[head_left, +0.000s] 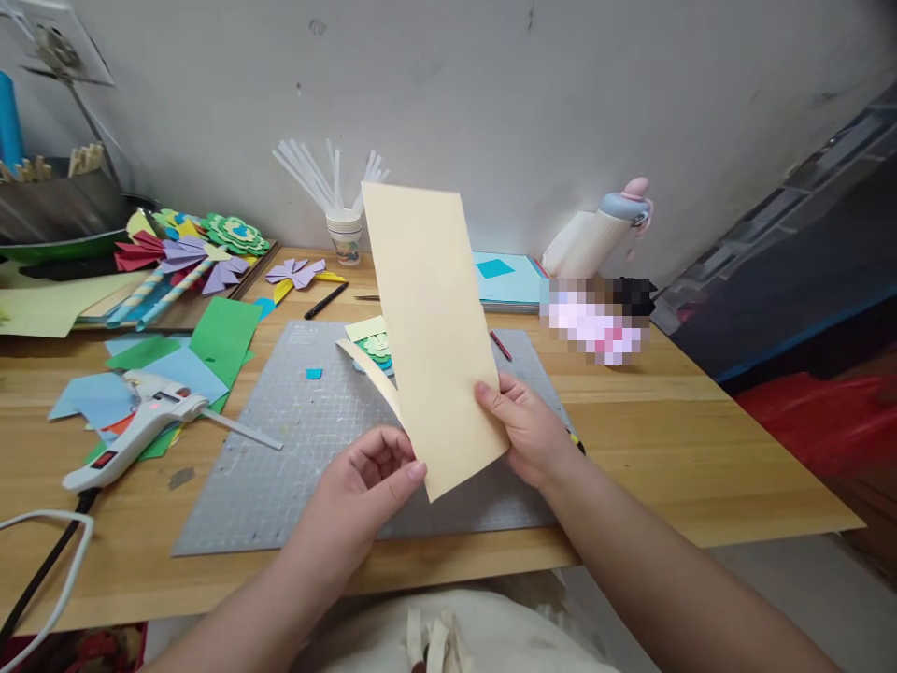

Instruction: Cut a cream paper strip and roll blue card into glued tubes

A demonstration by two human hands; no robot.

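Observation:
A long sheet of cream paper (434,318) is held up above the grey cutting mat (245,477). My left hand (368,481) pinches its lower left edge, thumb in front. A curled strip of cream paper (375,379) shows behind that edge; whether it is part of the same sheet I cannot tell. My right hand (529,425) grips the sheet's right edge, thumb on the front and fingers behind. Partly hidden by the sheet, a green layered paper flower (377,350) lies on the mat. A small blue paper scrap (314,374) sits left of it.
On the left lie a white glue gun (140,421) and green paper (225,336). Folded paper flowers (186,257) are piled behind them. A paper cup (345,238) with white sticks, a blue paper stack (508,279) and a bottle (595,234) stand along the wall.

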